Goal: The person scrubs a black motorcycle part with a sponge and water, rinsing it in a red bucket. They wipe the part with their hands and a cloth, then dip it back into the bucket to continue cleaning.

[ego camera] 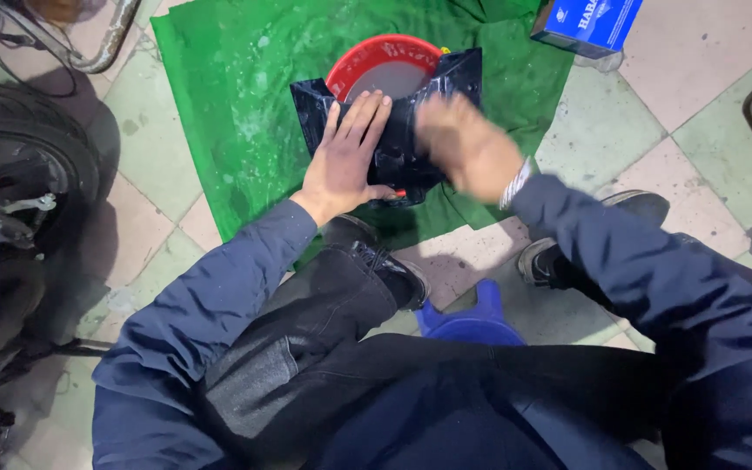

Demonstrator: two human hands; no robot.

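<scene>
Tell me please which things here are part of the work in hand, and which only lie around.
In use:
- left hand, pressed flat on the black panel
- right hand, blurred, over the same panel
- red basin under the panel
- green cloth beneath both

Lying about:
- blue box
- motorcycle tyre
- blue stool

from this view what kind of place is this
Likely a motorbike repair spot on a tiled floor: a tyre at left, and the left hand and blurred right hand pressing a black panel over a red basin on green cloth.
</scene>
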